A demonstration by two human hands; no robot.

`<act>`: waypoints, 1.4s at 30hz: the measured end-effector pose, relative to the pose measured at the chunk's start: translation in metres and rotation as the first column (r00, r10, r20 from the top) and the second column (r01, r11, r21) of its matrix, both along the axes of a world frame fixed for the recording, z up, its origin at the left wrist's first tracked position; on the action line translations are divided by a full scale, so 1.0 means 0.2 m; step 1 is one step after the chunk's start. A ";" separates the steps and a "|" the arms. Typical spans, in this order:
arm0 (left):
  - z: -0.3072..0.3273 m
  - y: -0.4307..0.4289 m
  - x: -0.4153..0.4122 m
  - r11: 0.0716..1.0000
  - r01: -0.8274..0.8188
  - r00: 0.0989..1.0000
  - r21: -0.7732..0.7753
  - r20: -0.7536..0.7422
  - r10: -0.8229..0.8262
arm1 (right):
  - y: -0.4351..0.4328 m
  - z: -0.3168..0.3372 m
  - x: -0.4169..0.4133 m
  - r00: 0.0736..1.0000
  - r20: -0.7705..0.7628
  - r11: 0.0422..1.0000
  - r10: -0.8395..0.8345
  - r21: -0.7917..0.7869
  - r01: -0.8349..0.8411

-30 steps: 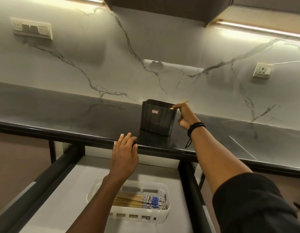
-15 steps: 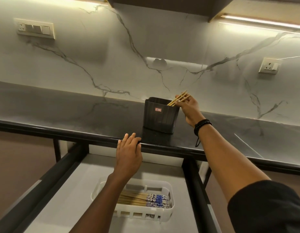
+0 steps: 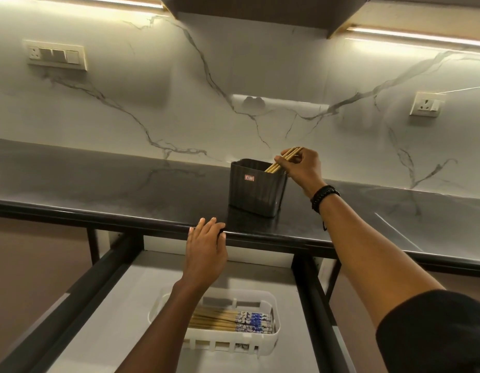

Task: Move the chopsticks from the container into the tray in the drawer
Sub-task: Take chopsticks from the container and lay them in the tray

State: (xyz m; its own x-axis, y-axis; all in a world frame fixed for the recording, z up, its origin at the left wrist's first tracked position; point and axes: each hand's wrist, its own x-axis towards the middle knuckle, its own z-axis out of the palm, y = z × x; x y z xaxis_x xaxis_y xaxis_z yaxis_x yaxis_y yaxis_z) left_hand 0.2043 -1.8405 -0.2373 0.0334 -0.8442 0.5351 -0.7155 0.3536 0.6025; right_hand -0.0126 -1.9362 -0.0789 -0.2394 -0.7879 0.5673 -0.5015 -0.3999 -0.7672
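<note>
Several fingers of the right hand [image 3: 304, 169] pinch the chopsticks [image 3: 271, 167] near their tops, lower ends inside the dark container [image 3: 256, 195] on the counter [image 3: 126, 184]. Light, stiff, probably slippery: best gripped bundled. The left hand [image 3: 206, 251] lies flat on its edge.

A dark, glossy countertop [image 3: 99, 184] runs left to right. Behind it rises a white marble wall [image 3: 179, 103] with grey veins, with a switch panel [image 3: 56, 55] at far left and a socket [image 3: 426, 104] at far right. A dark cabinet [image 3: 260, 12] hangs overhead, with a glowing light strip [image 3: 411, 36] beside it.
</note>
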 end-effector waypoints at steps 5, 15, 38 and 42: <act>0.00 -0.01 0.00 1.000 0.008 1.000 0.005 -0.007 -0.008 | 0.03 0.02 -0.02 0.987 0.155 0.999 0.031 0.014 -0.033; 0.01 0.02 0.00 1.000 0.014 0.997 -0.020 -0.071 -0.015 | 0.23 0.05 -0.07 0.653 0.747 0.991 0.128 -0.116 -0.061; 0.21 0.27 -0.14 0.922 0.383 0.715 0.053 -0.649 -0.259 | 0.80 -0.50 0.11 0.100 0.988 0.875 0.119 -0.057 -0.481; 0.22 0.27 -0.16 0.906 0.414 0.567 0.085 -0.803 -0.184 | 0.85 -0.58 0.19 0.129 0.983 0.818 0.128 -0.031 -0.574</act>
State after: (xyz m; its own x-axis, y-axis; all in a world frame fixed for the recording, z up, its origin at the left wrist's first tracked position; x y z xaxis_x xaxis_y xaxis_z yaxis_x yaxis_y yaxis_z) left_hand 0.1731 -1.7855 -0.1930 0.0507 -0.9748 0.2171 0.1698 0.2227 0.9600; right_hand 0.0250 -1.7669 -0.1946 -0.0369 -0.9933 -0.1094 0.7849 0.0389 -0.6184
